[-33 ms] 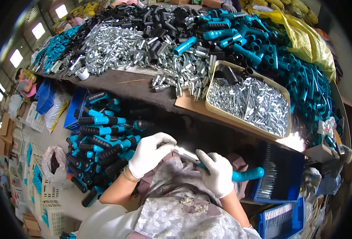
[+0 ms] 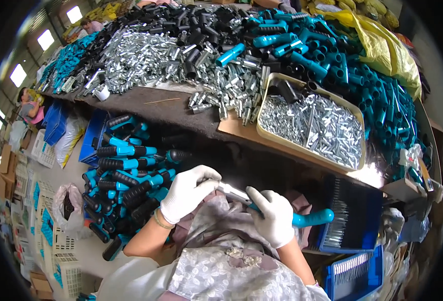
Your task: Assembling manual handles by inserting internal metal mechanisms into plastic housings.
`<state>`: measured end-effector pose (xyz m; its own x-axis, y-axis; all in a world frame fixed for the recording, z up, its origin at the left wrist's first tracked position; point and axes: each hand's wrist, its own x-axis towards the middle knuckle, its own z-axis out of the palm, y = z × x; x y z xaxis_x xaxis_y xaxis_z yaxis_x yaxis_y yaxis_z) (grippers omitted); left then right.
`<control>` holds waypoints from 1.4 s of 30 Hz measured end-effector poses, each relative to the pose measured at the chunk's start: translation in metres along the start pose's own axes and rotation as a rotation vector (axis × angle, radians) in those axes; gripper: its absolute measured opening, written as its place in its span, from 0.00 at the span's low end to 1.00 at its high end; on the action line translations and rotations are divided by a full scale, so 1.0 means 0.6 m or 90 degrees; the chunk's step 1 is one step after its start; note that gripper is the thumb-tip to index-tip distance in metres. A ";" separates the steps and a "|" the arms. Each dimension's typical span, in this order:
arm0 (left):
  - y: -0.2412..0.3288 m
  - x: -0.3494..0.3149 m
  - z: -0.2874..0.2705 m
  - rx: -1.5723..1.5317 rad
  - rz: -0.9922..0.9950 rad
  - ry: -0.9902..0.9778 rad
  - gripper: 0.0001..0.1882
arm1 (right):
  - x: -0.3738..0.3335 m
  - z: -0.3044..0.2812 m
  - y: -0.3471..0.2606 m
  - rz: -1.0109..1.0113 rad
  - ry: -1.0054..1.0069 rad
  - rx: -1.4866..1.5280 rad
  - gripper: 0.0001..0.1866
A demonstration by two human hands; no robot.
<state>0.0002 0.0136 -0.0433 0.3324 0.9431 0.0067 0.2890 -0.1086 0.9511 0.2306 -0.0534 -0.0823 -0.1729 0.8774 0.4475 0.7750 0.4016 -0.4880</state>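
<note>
Both of my hands wear white gloves and work on one piece over my lap. My right hand point(image 2: 272, 215) is closed round a teal plastic handle point(image 2: 314, 218), whose rounded end sticks out to the right. From the handle's other end a silver metal shank point(image 2: 235, 193) points left. My left hand point(image 2: 185, 195) is closed, thumb and fingers pinching at the tip of that shank; the fingers hide the tip itself. Just left of my left hand lies a pile of teal and black handles point(image 2: 131, 163).
Ahead, a bench point(image 2: 171, 110) carries heaped silver metal sleeves point(image 2: 136, 57), black tubes and teal handles point(image 2: 377, 95). A cream tray point(image 2: 314, 161) of small metal pins stands at its front edge. Blue bins point(image 2: 354, 241) with metal rods are at my right, a plastic bag point(image 2: 76, 220) at my left.
</note>
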 end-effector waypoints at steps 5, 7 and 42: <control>0.002 0.001 0.003 0.080 0.084 -0.111 0.10 | -0.002 -0.021 -0.009 0.057 -0.086 0.069 0.25; 0.010 -0.001 0.000 0.154 0.186 -0.141 0.10 | -0.005 -0.026 -0.008 0.087 -0.117 0.078 0.23; 0.034 -0.017 -0.005 0.122 0.238 -0.204 0.10 | 0.007 -0.043 0.019 0.090 -0.300 0.433 0.20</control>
<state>-0.0003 0.0026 -0.0230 0.6937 0.6885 0.2113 0.2465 -0.5027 0.8286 0.2542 -0.0518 -0.0663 -0.4548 0.8884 0.0615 0.2990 0.2174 -0.9292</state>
